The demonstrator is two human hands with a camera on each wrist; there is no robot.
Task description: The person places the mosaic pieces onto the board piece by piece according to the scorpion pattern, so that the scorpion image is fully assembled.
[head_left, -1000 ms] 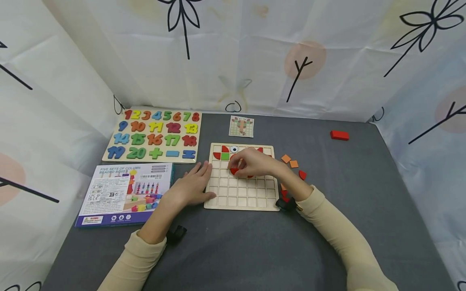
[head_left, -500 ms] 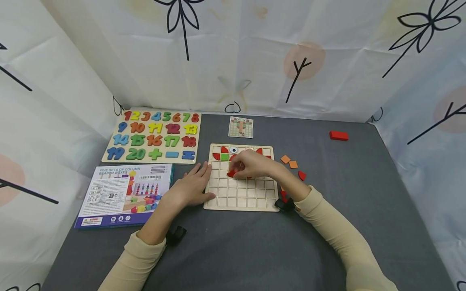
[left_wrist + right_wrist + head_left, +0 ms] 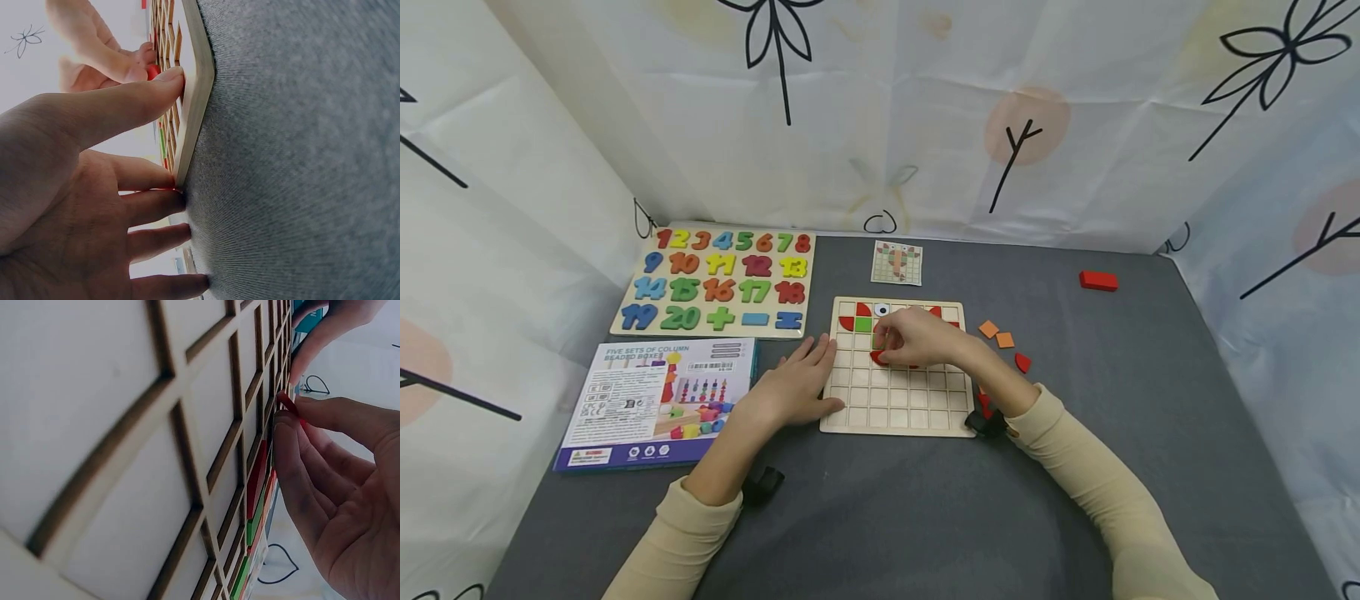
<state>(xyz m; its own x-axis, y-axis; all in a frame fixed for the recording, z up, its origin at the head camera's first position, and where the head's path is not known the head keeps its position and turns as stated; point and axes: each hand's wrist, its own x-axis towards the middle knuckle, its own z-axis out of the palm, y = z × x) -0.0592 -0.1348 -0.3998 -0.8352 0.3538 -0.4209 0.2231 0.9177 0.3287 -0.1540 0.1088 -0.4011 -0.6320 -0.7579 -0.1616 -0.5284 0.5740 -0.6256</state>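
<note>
A wooden grid board lies flat, with red and green tiles set in cells of its far rows. My right hand pinches a small red tile between thumb and fingertips, low over the middle-left cells. In the right wrist view that red tile looks slightly tilted; whether it touches the board I cannot tell. My left hand rests at the board's left edge with fingers spread. In the left wrist view its thumb lies on the rim. The right hand hides some tiles.
Loose orange tiles and red tiles lie right of the board. A pattern card sits behind it. At the left are a number puzzle and a flat box. A red block stands far right.
My right hand has shifted slightly on the board with the red tile in its fingers, first a little towards me and left, then barely. My left hand has stayed put.
</note>
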